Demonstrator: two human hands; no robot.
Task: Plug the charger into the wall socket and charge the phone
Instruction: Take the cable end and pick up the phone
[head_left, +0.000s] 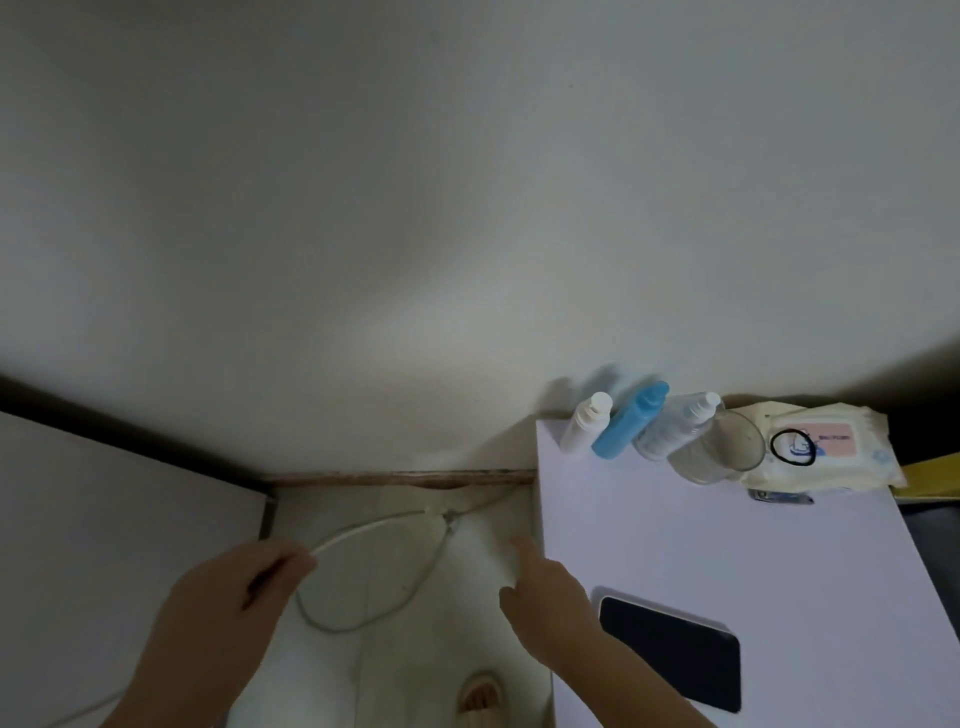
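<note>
Left hand (228, 597) is closed around the thin white charger cable (374, 525); right hand (545, 587) hangs empty, forefinger out. I'd trace the cable to its plug, since no socket shows.

Both forearms reach forward and down from the lower edge of the view. The left hand (239, 587) is curled, knuckles up, its fingers folded under into a loose grip around a thin white cable (363, 530) that leaves it at the thumb side. The right hand (545, 592) stretches ahead with its index finger extended and pointing forward, the other fingers tucked back; it holds nothing that shows.
</note>
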